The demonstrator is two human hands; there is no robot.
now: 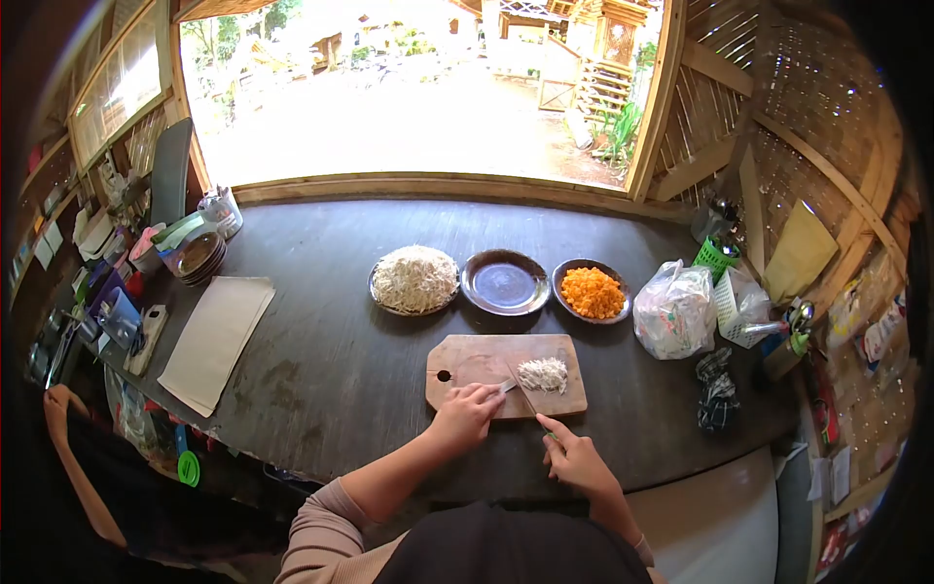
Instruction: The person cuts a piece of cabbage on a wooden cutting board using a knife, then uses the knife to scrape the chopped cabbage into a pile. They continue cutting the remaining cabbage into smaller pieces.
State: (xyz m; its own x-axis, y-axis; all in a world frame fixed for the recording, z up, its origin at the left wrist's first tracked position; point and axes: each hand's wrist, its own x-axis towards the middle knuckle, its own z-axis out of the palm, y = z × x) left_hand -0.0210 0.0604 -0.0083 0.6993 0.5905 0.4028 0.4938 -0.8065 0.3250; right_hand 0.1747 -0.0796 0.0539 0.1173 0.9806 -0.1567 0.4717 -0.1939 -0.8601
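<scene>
A wooden cutting board (486, 358) with a hole at its left end lies near the front edge of the dark table. My left hand (467, 414) rests on its lower part, fingers pressed down on a pale white vegetable piece (508, 385). In my right hand (581, 461) is a knife (527, 397), its thin blade slanting up and left across the board, beside that piece. To the right of the blade lies a small heap of finely cut white vegetable (543, 375). The exact kind of vegetable is too small to tell.
Beyond the board stand a bowl of white shreds (415, 278), a bare dark plate (505, 283) and a bowl of orange pieces (592, 293). A plastic bag (674, 310) and dark cloth (717, 389) lie right. Cardboard (217, 343) lies left; another person's arm (78, 457) shows there.
</scene>
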